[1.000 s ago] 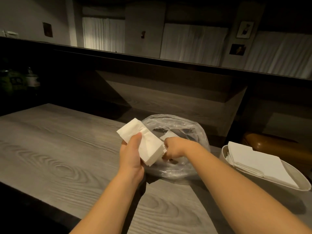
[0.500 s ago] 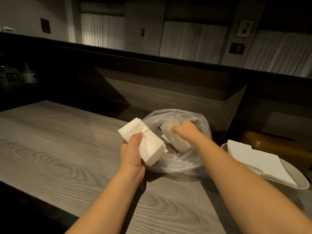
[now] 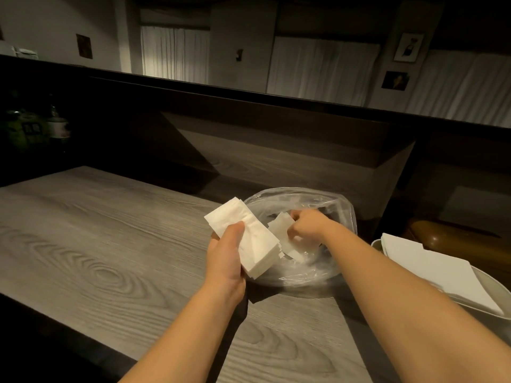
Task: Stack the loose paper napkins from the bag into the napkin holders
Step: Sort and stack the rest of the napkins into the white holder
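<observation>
Reaching deeper into the clear plastic bag (image 3: 326,269) — the right hand (image 3: 305,226) has dropped from its raised spot half a second ago.
Its fingers curl round loose napkins (image 3: 280,226) inside; the left hand (image 3: 225,258), thumb on top, grips a napkin stack (image 3: 249,239) over the wooden table (image 3: 91,244) — the napkin holder (image 3: 495,290) sits far right.

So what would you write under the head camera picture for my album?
Left hand holds a napkin stack while right hand grabs more napkins from the plastic bag.
</observation>
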{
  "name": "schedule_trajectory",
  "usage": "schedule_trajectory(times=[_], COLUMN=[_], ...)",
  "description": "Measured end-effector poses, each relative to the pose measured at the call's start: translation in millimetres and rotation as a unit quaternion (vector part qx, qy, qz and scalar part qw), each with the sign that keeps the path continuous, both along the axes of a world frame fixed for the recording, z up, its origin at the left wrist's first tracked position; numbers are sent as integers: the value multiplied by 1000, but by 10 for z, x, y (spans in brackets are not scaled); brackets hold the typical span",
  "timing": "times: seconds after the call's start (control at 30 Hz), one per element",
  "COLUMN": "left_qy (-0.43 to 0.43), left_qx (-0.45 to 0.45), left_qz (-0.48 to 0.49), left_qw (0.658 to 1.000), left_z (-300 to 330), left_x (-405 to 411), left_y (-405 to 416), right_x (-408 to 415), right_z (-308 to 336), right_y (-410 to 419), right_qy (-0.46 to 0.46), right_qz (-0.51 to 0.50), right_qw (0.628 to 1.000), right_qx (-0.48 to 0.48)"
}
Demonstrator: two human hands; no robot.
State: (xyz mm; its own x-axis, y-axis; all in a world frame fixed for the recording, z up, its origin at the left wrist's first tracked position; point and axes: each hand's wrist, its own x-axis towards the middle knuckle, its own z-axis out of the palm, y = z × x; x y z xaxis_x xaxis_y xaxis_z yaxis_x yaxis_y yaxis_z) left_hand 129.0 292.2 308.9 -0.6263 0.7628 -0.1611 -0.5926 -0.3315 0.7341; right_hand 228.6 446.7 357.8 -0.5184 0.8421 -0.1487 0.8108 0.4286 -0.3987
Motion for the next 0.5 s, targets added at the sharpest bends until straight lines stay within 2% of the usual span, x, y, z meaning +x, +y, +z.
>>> schedule_trajectory(times=[0.27, 0.33, 0.4, 0.43, 0.5], left_qy=[-1, -21, -33, -33, -22], left_qx=[14, 14, 12, 11, 10], left_qz=[25, 31, 36, 37, 38], left_qw=[1000, 999, 999, 999, 999], left_z=[-19, -24, -30, -35, -33], left_x=[-7, -37, -59, -58, -40], left_y=[1, 4, 2, 4, -6], right_x=[174, 239, 281, 300, 348], right_z=[-11, -48, -81, -94, -99], right_y=[-191, -232, -291, -287, -259], right_qy=[4, 64, 202, 252, 277], right_qz=[130, 145, 95, 72, 62], right_qw=[978, 980, 975, 964, 957], right_qx=[160, 121, -9, -42, -54])
